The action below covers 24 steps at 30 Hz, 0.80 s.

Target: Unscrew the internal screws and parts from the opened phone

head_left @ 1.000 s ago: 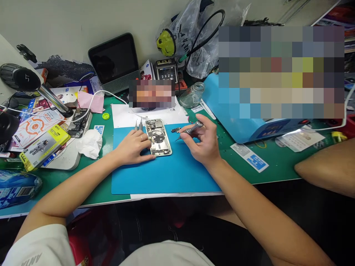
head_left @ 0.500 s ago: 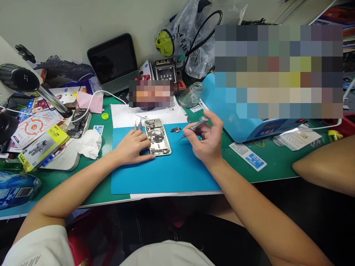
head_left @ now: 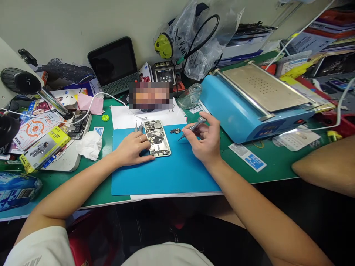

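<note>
An opened phone with its insides showing lies on a blue mat. My left hand rests on the mat against the phone's left edge, fingers curled, holding it steady. My right hand is closed round a small grey screwdriver, tip pointing down-left near a small dark loose part to the right of the phone. Tweezers lie just beyond my left hand.
A blue machine with a metal top plate stands at the right. A glass jar, a dark tablet, a plastic bag, another opened phone, a tissue, a yellow box. Another person's arm rests at the far right.
My right hand with the screwdriver has shifted a little, the tool's tip staying near the loose part. My left hand has stayed on the phone. The view moved slightly.
</note>
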Each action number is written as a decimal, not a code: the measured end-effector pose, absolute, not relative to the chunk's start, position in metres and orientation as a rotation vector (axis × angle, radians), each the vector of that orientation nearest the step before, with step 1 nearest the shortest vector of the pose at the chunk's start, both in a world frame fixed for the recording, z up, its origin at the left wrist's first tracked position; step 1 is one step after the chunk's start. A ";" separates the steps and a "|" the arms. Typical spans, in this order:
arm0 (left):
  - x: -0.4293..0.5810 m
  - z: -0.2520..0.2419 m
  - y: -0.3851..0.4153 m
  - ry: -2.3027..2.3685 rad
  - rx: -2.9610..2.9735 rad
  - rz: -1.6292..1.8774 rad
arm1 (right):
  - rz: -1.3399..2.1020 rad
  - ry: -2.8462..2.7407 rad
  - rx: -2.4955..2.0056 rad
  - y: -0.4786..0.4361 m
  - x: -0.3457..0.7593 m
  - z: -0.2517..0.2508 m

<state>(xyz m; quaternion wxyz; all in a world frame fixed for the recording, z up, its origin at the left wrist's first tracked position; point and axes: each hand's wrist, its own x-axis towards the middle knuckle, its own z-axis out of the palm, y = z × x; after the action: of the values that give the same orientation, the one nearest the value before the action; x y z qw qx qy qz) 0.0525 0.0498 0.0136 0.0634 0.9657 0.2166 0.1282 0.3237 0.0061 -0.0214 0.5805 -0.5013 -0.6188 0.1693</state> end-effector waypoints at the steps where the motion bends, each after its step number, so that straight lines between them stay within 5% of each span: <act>1: 0.052 0.014 0.050 0.658 2.920 0.388 | 0.396 -1.452 -1.178 0.006 0.323 -0.021; 24: 0.048 0.007 0.047 0.645 2.887 0.532 | 0.448 -1.516 -1.129 0.004 0.322 -0.019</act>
<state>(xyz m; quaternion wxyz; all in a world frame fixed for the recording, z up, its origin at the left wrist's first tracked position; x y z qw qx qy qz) 0.0483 0.0466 0.0073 0.0680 0.9583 0.2140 0.1766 0.3223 0.0038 -0.0188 0.5644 -0.4798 -0.6442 0.1904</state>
